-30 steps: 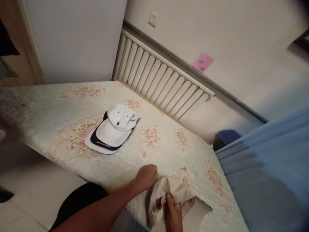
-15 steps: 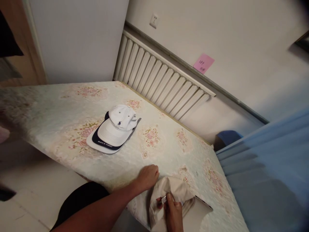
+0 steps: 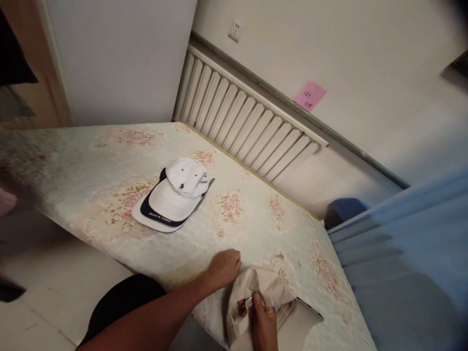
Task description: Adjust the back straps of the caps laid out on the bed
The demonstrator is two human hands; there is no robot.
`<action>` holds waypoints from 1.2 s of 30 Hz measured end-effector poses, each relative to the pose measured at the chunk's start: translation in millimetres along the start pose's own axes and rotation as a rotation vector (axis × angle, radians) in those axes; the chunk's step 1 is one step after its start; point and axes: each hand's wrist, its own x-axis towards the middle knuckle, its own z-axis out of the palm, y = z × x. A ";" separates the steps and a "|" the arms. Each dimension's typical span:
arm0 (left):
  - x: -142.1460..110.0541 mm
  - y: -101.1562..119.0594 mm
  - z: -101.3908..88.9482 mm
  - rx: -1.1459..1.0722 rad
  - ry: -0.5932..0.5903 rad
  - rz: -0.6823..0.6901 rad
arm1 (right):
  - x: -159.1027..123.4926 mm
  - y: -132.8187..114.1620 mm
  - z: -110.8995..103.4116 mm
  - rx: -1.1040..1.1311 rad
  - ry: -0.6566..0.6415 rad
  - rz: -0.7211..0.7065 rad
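Observation:
My left hand [image 3: 224, 267] is closed in a fist on the floral bedspread, just beside a beige cap [image 3: 261, 280]. Its finger undersides are hidden, so I cannot tell if anything is in it. With my right hand [image 3: 263, 321] I pinch a small metal buckle [image 3: 249, 303] at the cap's opening. That cap lies tipped over, its inside partly showing and its brim [image 3: 302, 321] pointing right. Farther off sits a stack of caps: a white cap [image 3: 175, 192] with a dark horse logo on top, a navy brim with white lettering under it, and a white brim lowest.
The floral bedspread [image 3: 197, 243] covers a flat surface reaching to a white radiator [image 3: 248, 114] on the wall. A blue curtain [image 3: 405, 268] hangs at the right. A dark blue object [image 3: 345, 210] stands behind it. A pink note [image 3: 310, 96] is stuck above the radiator.
The view shifts very slightly. Both hands keep their places, and the caps do not visibly move.

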 end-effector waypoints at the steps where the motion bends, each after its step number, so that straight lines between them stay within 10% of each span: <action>1: 0.1 -0.1 -0.2 -0.001 0.002 -0.001 | -0.6 -1.7 0.3 0.023 -0.012 0.033; 36: -1.1 -0.1 -2.5 -0.020 -0.006 -0.001 | -6.2 -18.9 3.9 0.071 -0.056 0.122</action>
